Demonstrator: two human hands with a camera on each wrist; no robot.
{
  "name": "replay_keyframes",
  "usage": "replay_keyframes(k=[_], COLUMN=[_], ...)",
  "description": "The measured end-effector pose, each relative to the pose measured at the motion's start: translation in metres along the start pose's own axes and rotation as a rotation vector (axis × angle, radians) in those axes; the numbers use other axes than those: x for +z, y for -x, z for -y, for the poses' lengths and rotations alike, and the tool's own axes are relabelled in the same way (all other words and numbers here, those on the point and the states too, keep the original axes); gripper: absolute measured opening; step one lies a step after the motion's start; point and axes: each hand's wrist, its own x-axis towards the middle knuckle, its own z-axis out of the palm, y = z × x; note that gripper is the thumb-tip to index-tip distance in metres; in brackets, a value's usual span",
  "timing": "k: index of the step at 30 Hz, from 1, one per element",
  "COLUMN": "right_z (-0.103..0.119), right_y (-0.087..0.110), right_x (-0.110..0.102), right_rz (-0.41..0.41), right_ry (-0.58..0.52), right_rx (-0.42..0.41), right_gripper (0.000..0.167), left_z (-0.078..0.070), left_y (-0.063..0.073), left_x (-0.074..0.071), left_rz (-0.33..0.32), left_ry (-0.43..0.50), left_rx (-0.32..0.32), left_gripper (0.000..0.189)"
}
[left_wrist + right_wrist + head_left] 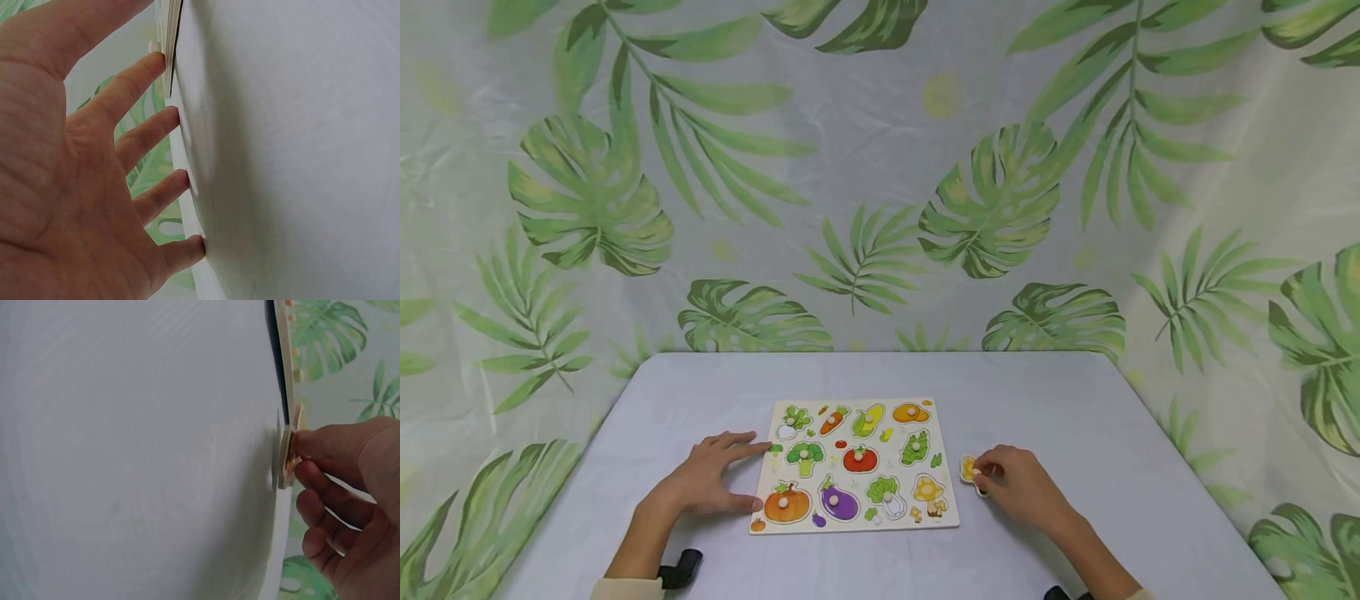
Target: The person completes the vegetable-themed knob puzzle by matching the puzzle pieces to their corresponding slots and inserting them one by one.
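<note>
A white wooden vegetable puzzle board [891, 454] lies on the table, with several knobbed pieces set in it, among them a tomato [868, 460], an eggplant [842, 505] and a pumpkin [793, 505]. My left hand [709, 477] spreads its fingers along the board's left edge; in the left wrist view the index fingertip touches that edge and other fingertips rest on the cloth. Just right of the board, my right hand [1017, 485] pinches a yellow mushroom puzzle piece [967, 468] between thumb and index finger. The mushroom picture [928, 488] at the board's lower right shows no knob.
A white cloth covers the table [1037, 400]. Behind and around it hangs a curtain [865, 167] printed with green leaves. Black wrist straps with mounts [682, 568] sit on both forearms near the front.
</note>
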Motion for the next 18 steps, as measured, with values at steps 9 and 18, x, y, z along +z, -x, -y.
replay_keyframes(k=[9, 18], right_z=[0.0006, 0.001], right_y=[0.0035, 0.0056], right_x=[-0.0053, -0.0105], right_rz=[-0.042, -0.068], right_ry=[-0.009, -0.038], right_rx=[0.002, 0.01], right_gripper=[0.013, 0.012], left_z=[0.0011, -0.0019], left_y=[0.0007, 0.0014], left_x=[0.0014, -0.0003], left_rz=[-0.029, -0.002], left_ry=[0.001, -0.007], left_rx=[0.014, 0.0], left_gripper=[0.086, 0.088])
